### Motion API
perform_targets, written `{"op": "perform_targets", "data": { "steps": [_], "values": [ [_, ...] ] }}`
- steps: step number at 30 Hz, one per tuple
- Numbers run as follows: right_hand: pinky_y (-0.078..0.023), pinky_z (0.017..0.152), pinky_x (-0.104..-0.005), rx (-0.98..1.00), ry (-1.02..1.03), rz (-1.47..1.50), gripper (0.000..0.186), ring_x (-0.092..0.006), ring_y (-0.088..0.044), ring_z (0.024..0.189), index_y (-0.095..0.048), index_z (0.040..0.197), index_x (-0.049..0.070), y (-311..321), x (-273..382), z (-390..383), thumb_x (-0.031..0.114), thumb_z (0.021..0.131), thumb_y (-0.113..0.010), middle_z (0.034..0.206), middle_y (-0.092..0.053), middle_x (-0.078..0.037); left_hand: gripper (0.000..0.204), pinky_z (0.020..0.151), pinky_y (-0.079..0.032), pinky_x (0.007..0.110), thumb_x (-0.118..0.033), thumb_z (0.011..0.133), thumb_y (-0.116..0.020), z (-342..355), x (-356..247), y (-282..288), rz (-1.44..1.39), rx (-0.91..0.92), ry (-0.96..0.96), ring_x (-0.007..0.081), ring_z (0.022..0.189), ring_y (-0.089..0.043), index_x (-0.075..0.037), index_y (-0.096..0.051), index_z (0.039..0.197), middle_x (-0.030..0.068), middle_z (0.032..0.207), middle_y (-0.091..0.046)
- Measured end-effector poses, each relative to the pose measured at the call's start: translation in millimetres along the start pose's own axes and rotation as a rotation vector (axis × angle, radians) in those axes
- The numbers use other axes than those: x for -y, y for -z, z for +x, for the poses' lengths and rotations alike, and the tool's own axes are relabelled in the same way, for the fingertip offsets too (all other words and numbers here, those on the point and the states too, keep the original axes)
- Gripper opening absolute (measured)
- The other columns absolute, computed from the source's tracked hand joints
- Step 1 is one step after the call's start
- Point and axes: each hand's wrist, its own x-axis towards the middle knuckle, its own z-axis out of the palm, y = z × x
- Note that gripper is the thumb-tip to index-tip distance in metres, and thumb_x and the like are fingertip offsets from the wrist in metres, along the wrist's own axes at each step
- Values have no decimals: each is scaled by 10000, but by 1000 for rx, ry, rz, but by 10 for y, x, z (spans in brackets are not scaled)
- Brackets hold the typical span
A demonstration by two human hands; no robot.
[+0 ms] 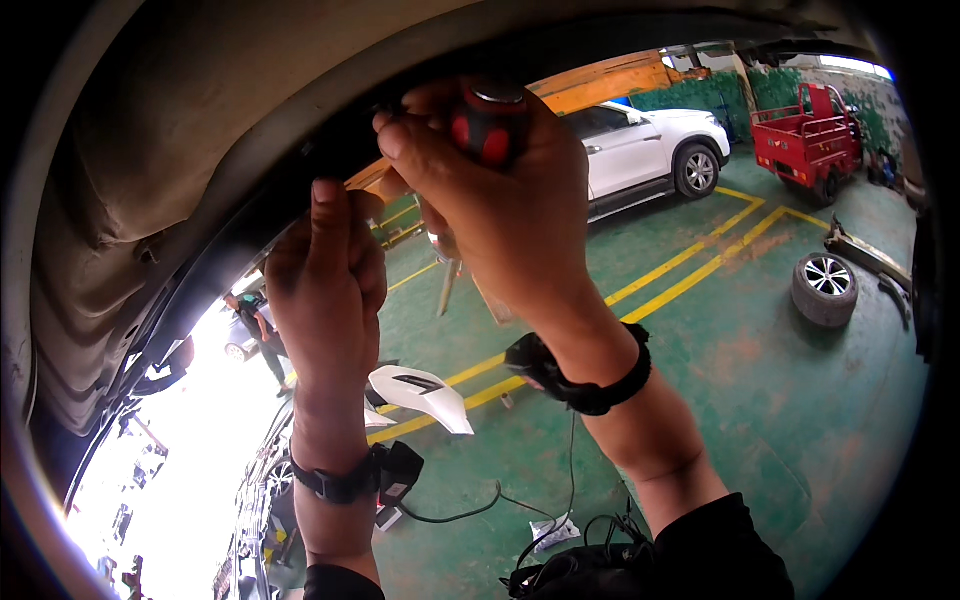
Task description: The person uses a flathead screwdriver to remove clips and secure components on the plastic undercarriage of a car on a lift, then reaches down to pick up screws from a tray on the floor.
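Observation:
My right hand (510,190) is raised to the dark edge of the panel overhead. It is closed around a screwdriver (484,125) with a red-and-black handle and a shiny end cap; the tool's shaft is out of sight. The right thumb and forefinger come together by the dark trim (310,150). Just below and to the left, my left hand (328,265) is closed at the same trim edge, its thumb pointing up. Whatever its curled fingers hold is hidden.
A vehicle's grey-brown inner panel (150,130) arches above. Behind stand a white car (650,150) and a red cargo tricycle (805,140). A wheel (826,290) and a white body panel (425,395) lie on the green floor. Another person (262,335) stands at left. Cables (470,515) hang low.

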Motion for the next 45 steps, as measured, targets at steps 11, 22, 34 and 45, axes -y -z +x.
{"op": "perform_targets", "data": {
  "steps": [11,22,34,45],
  "values": [
    [-479,553,-287,-238,363,-378,361,-141,-572,560,-571,803,35,107,-233,163,96,632,-883,665,-624,-40,402,386,-196,199,-356,1037,-491,5,-35,-26,65,36,45,30,463,-278,-10,-576,851,-46,623,-354],
    [-455,533,-322,165,148,-561,293,-147,-528,540,-546,799,22,367,82,180,164,748,-797,631,-576,-50,432,394,-198,211,-367,1037,-486,91,35,-45,22,50,15,39,465,-285,-17,-576,800,-44,612,-365],
    [-444,419,-316,590,17,-531,249,-177,-557,420,-565,785,25,375,58,-119,234,903,-631,547,-533,-71,461,375,-168,230,-403,996,-565,99,83,-86,-20,-1,-17,21,405,-290,-20,-647,753,-62,521,-403],
    [-405,384,-300,426,-208,-436,230,-145,-525,375,-567,657,22,166,207,10,165,836,-578,452,-492,-39,385,409,-223,218,-353,1032,-505,110,57,-55,-7,63,53,45,474,-317,-77,-566,770,-42,605,-380]
  ]
}}
